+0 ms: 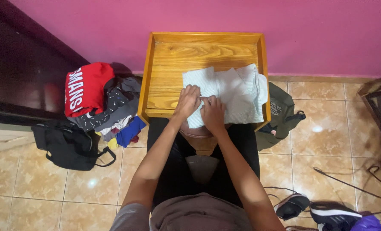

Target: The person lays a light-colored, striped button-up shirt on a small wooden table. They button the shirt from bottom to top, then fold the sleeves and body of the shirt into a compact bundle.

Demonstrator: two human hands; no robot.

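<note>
I am pinching the soft pale cloth (231,92) with my left hand (187,102) and right hand (212,113), fingers clenched on it, on the wooden worktop (173,64).

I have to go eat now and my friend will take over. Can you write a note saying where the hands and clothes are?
Left hand and right hand: both pressed side by side on the pale garment, pinching its near edge.
Garment: spread on the wooden tray table, partly folded, right edge hanging over the rim.
Pile of clothes: on the floor to the left, not folded.
</note>
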